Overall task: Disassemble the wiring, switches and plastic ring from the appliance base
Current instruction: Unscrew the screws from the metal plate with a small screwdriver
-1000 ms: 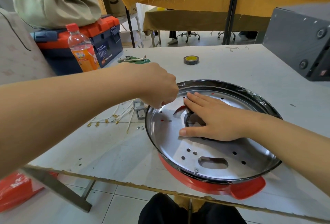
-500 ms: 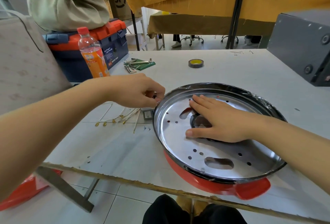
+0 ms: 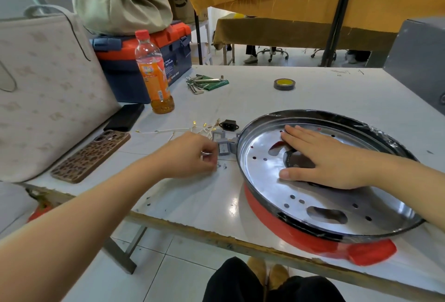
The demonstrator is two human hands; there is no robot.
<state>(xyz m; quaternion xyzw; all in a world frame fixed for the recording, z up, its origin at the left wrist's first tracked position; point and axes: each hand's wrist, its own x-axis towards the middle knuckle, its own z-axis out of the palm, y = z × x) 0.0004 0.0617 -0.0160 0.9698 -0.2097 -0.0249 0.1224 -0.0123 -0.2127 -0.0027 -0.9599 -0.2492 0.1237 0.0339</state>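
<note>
The left hand [image 3: 192, 155] pinches a small screw [image 3: 206, 155] above 2 screws [image 3: 221, 166] beside the grey switches [image 3: 222, 144] and white wires [image 3: 183, 130], while the right hand [image 3: 322, 159] presses flat, fingers straight, inside the red-bottomed appliance base [image 3: 325, 212] on the table [image 3: 240, 99].

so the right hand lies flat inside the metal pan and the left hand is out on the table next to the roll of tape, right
Not quite. In the head view the right hand does lie flat inside the metal pan, but the left hand is beside the grey switches and small screws, just left of the pan. The roll of tape sits far back on the table.
</note>
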